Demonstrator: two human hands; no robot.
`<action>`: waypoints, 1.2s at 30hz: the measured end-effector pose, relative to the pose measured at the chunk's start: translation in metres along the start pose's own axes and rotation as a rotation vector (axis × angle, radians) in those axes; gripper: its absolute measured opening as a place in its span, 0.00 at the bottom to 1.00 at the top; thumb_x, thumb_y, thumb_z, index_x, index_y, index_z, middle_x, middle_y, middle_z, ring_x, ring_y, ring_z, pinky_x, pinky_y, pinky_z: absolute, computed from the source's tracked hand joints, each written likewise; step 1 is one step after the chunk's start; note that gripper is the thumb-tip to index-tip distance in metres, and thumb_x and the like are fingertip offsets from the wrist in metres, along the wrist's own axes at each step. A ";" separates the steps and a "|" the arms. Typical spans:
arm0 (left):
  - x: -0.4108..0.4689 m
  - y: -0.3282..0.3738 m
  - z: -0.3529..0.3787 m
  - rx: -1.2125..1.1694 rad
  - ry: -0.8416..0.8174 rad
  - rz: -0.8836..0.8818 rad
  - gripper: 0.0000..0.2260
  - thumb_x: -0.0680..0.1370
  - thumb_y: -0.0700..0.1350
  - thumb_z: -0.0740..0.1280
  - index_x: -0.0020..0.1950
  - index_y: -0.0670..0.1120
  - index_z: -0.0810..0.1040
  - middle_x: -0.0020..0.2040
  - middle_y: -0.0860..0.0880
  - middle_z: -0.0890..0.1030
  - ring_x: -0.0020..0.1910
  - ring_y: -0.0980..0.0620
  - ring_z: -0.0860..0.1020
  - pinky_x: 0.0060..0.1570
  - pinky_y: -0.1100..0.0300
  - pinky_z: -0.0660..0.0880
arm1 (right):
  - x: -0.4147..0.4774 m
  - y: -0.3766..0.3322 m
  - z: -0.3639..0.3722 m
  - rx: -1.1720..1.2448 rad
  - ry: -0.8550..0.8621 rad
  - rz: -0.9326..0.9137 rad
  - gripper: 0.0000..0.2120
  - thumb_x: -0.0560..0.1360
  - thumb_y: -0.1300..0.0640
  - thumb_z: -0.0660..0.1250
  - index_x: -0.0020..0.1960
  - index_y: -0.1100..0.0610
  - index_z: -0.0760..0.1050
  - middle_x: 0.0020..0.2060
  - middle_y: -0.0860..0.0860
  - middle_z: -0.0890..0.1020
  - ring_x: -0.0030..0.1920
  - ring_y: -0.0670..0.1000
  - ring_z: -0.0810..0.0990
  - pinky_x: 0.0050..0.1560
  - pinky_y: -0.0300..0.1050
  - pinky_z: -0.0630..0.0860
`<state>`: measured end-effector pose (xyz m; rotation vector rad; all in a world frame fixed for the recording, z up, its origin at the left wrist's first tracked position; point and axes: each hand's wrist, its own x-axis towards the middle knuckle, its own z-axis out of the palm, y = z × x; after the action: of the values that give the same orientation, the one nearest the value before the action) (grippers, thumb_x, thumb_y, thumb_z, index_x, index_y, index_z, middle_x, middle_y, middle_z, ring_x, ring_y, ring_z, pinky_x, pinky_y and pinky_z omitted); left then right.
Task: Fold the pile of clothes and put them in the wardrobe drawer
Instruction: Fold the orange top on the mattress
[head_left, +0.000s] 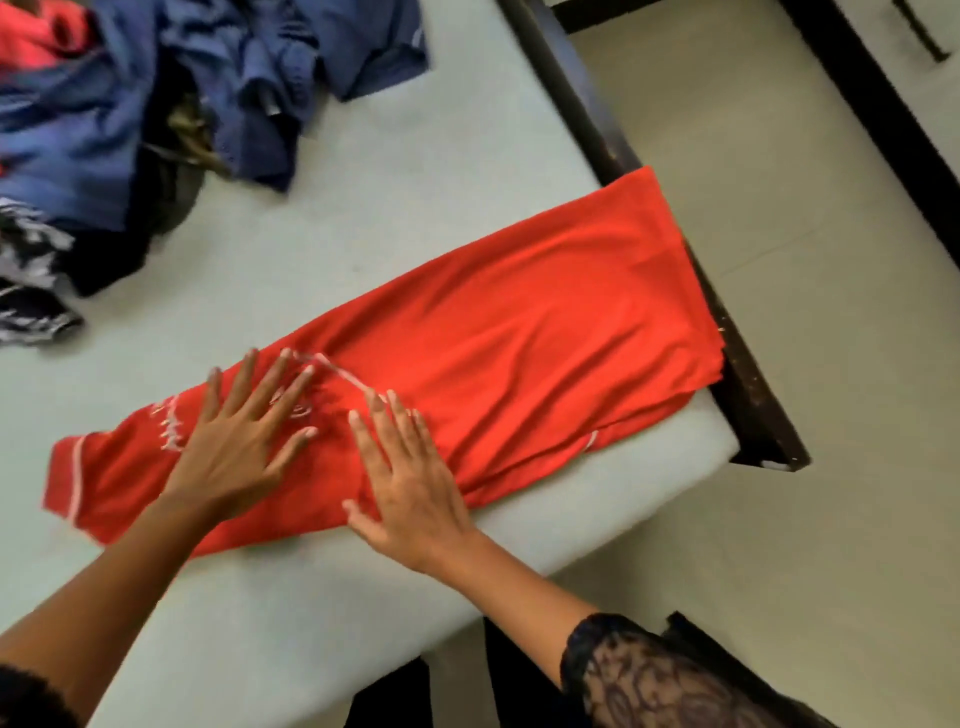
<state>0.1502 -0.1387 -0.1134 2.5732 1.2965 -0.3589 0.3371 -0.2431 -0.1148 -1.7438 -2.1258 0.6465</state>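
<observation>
Pale mattress (395, 171) on a dark frame (748, 395) serves as work surface. On it the left hand (244, 447) and right hand (410, 488) lie flat on the red shirt (545, 332), fingers straight and spread, gripping nothing. Shirt, folded lengthwise: soft, light, likely to slide; best pinched at its end corners. Beyond the right hand its far end overhangs the frame. Ahead of the left hand: bare mattress for folding, then the unfolded pile (104, 114).
</observation>
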 end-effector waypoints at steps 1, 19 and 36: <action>-0.019 -0.019 0.004 0.001 -0.016 -0.052 0.30 0.79 0.63 0.41 0.75 0.48 0.58 0.75 0.44 0.60 0.75 0.44 0.48 0.71 0.50 0.36 | 0.003 -0.016 0.012 0.006 -0.027 -0.009 0.42 0.68 0.46 0.65 0.74 0.62 0.52 0.75 0.61 0.54 0.75 0.59 0.48 0.74 0.56 0.51; -0.065 -0.165 0.005 -0.339 -0.100 -0.490 0.17 0.70 0.56 0.71 0.35 0.43 0.77 0.35 0.42 0.78 0.39 0.42 0.75 0.36 0.56 0.67 | 0.055 -0.130 0.102 0.018 -0.457 0.156 0.31 0.79 0.48 0.55 0.75 0.40 0.41 0.75 0.50 0.36 0.74 0.55 0.32 0.60 0.73 0.29; -0.030 -0.111 -0.128 -1.566 -0.243 -0.481 0.07 0.78 0.40 0.61 0.48 0.46 0.78 0.41 0.47 0.79 0.31 0.57 0.79 0.30 0.66 0.77 | 0.051 -0.138 0.045 1.558 0.344 1.063 0.06 0.72 0.57 0.60 0.40 0.54 0.75 0.32 0.48 0.81 0.32 0.43 0.77 0.38 0.39 0.75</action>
<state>0.0575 -0.0565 0.0055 0.8949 1.2421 0.2334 0.1884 -0.2208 -0.0827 -1.4875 0.0557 1.4640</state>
